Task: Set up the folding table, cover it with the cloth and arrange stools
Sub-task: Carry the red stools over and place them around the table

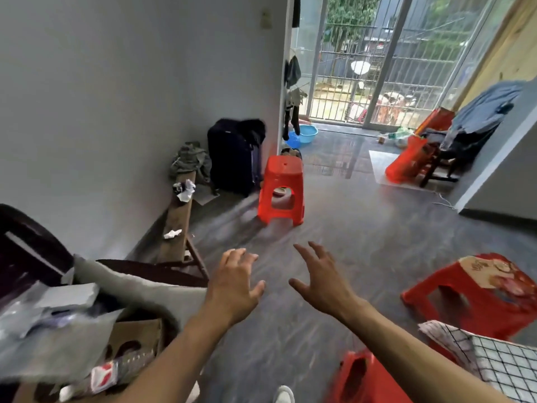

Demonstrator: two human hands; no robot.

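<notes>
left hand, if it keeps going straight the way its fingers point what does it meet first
Probably the red plastic stool standing on the floor near the dark suitcase. The empty, open left hand points up-frame toward it with only bare grey floor between, though depth is hard to judge.

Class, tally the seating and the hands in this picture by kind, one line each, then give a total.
Red plastic stools: 3
Wooden bench: 1
Open, empty hands: 2, left hand, right hand
Total: 6
</notes>
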